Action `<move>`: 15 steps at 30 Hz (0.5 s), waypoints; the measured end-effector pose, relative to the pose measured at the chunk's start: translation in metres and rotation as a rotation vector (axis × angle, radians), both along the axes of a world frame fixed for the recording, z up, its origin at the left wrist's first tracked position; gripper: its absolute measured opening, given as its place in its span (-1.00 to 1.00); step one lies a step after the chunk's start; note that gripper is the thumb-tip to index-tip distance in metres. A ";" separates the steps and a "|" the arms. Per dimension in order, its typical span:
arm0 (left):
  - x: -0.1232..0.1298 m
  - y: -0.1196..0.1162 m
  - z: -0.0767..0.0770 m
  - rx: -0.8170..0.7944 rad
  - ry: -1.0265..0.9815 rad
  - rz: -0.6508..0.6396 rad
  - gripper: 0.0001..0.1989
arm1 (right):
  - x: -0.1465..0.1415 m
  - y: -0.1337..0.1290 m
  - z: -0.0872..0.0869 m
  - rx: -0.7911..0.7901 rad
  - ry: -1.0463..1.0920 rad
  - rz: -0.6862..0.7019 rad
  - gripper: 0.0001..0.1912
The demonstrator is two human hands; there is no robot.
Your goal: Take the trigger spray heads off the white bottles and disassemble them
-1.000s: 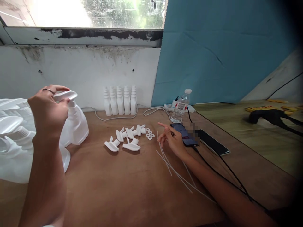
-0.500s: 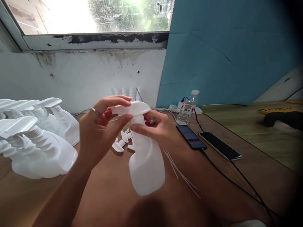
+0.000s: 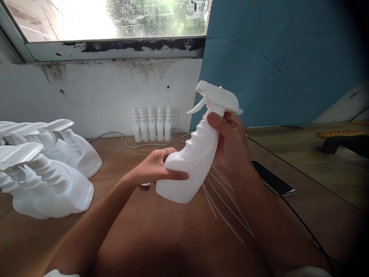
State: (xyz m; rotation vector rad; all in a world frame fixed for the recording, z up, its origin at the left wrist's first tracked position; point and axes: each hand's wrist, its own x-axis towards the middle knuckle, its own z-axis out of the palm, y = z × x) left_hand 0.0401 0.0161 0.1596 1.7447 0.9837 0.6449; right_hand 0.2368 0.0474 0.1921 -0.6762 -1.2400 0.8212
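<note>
A white spray bottle (image 3: 191,161) with a trigger head (image 3: 220,98) is held tilted above the table, its head up to the right and the trigger pointing left. My left hand (image 3: 157,165) grips the lower body, thumb across the front. Around the neck, just under the head, my right hand (image 3: 232,138) is closed. Several thin white tubes (image 3: 227,207) lie on the table below my right forearm. A small white part (image 3: 145,184) shows partly beneath my left hand.
Several white spray bottles (image 3: 60,184) lie grouped at the left. Against the wall stand several small white bottles (image 3: 152,125), with a pale cable (image 3: 129,145) before them. A phone (image 3: 271,179) with a black cable lies at the right.
The bottle has been raised and tilted, its head now to the upper right. My left hand has moved from the head to the lower body; my right hand has risen with the neck.
</note>
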 end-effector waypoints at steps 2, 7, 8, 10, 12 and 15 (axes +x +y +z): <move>0.001 0.003 0.003 -0.009 -0.041 -0.020 -0.58 | 0.001 0.002 0.000 -0.016 0.003 0.041 -0.72; -0.001 0.009 0.004 -0.076 -0.080 -0.008 -0.55 | -0.004 0.010 0.000 -0.082 0.082 0.178 -0.71; -0.002 0.011 0.002 -0.090 -0.095 -0.007 -0.56 | -0.005 0.010 0.000 -0.090 0.091 0.186 -0.70; -0.005 0.014 -0.002 -0.149 -0.175 -0.049 -0.54 | -0.007 0.010 0.000 -0.087 0.058 0.185 -0.68; -0.008 0.017 -0.008 -0.234 -0.288 -0.138 -0.51 | -0.007 0.007 0.000 -0.052 -0.022 0.203 -0.60; -0.012 0.018 -0.014 -0.314 -0.397 -0.267 -0.44 | -0.004 -0.001 0.003 0.011 -0.129 0.284 -0.45</move>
